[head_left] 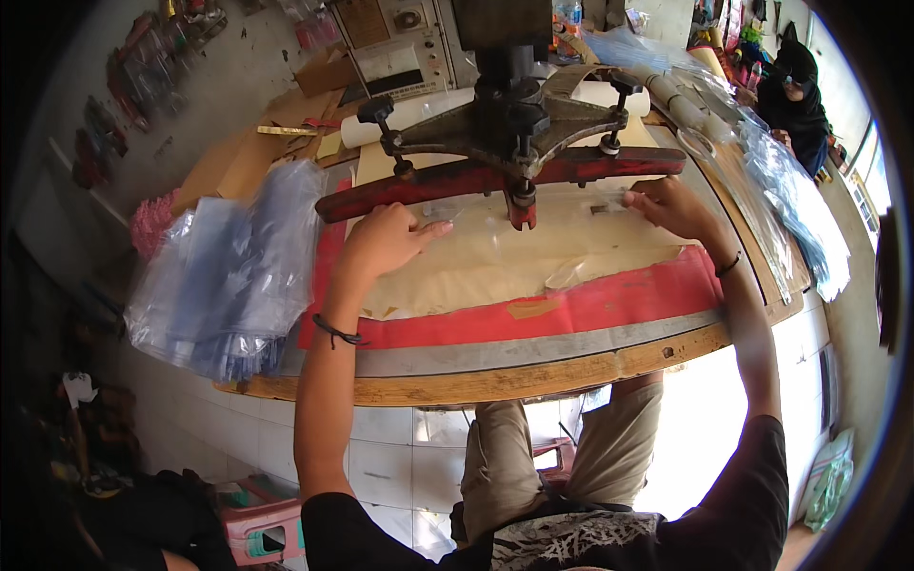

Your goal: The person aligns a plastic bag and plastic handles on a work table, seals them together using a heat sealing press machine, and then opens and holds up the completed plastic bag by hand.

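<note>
My left hand (386, 243) is at the left of the work surface, fingers curled and thumb pointing right, at the edge of a thin clear plastic sheet (457, 207). Opposite it, my right hand (671, 206) pinches the sheet's right side. The sheet's outline is hard to make out against the tan, wrinkled covering (495, 262) beneath. Just beyond both hands, a dark red curved bar (438, 186) hangs under a heavy metal press head (519, 128) with black knobs. Red material (619, 303) borders the covering along the near side.
A stack of clear bluish plastic sleeves (238, 266) overhangs the table's left side. More plastic (790, 200) lies at the right, near a tape roll (697, 143). A machine cabinet (395, 48) stands behind. Another person (795, 100) is at far right. A pink stool (262, 523) stands lower left.
</note>
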Demonstrator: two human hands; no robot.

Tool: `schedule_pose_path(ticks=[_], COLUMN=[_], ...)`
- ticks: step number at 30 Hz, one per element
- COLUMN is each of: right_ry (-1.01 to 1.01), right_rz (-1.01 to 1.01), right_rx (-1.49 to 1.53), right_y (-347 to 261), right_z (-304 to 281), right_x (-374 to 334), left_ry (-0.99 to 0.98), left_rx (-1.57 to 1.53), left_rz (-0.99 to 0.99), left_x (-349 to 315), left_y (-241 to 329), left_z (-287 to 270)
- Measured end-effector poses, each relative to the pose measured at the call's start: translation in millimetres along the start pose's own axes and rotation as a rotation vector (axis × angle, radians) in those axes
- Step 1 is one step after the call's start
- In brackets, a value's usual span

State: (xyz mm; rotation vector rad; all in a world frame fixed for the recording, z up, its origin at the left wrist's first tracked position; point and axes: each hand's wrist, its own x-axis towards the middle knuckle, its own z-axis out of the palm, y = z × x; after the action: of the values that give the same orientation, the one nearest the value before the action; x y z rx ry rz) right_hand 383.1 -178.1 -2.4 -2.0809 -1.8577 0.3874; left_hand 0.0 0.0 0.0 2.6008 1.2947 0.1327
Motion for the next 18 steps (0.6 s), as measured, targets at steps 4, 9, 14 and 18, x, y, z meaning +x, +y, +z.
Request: schedule_pose_path(ticks=[4, 9, 14, 18], right_ry=[0.093, 0.112, 0.074, -0.120], right_rz=[-0.093, -0.098, -0.024, -0.012], right_rx=[-0.019, 0.135, 0.340, 0.446], right_y=[-10, 18, 8, 11], right_z=[11, 15, 12, -4], right_x=[1, 10, 7, 2], left_ry=[-0.135, -0.229, -0.386, -0.579], left_rx=[-0.268, -0.473, -0.697, -0.793], left_rz=[0.066, 0.060, -0.086, -0.051], left_x=[5, 9, -2, -3], left_y=[-9, -11, -10, -15], left_z=[3, 3, -16, -19])
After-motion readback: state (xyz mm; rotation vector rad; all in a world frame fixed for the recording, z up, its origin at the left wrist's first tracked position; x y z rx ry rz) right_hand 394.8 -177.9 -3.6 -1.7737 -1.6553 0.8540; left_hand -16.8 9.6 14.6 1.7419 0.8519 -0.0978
